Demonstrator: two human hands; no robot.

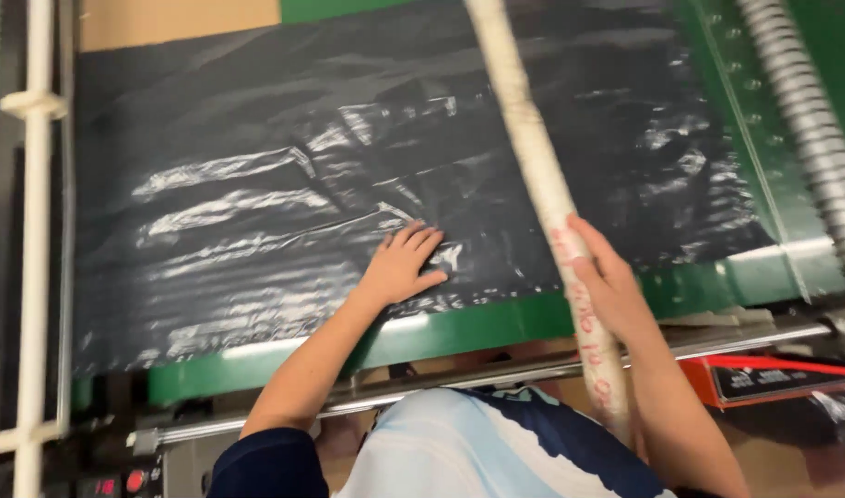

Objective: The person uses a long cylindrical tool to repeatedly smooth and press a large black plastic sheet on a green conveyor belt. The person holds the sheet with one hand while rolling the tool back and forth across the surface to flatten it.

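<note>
In the head view, one sheet of black plastic film (pixel 284 184) lies spread over a green tabletop (pixel 496 325). The film is thin and glossy, with creases and long wrinkles that catch the light as pale streaks. It covers most of the tabletop; a bare green strip shows along the film's near edge and another past its right edge.

The left hand (pixel 402 263) rests flat on the film near its near edge, palm down, fingers stretched out and slightly fanned, gripping nothing. Just right of it a small crumpled fold of film shines brightly.

One long cardboard tube (pixel 533 148), off-white, round and matt, with grubby marks and red scrawl near its lower end, slants across the film from the far edge down past the near edge of the tabletop. The right hand (pixel 611 281) is wrapped around the tube where it crosses the film's near edge, fingers curled over its right side.

Right of the film, one ribbed grey flexible hose (pixel 809 120) runs over the green surface. Left of the film stands one white pipe rail (pixel 35 231) with clamp fittings. Below the tabletop's near edge lies a bright metal bar (pixel 496 378), and to its right a red-edged device (pixel 763 378). The person's pale blue and navy shirt (pixel 459 452) fills the bottom of the view.
</note>
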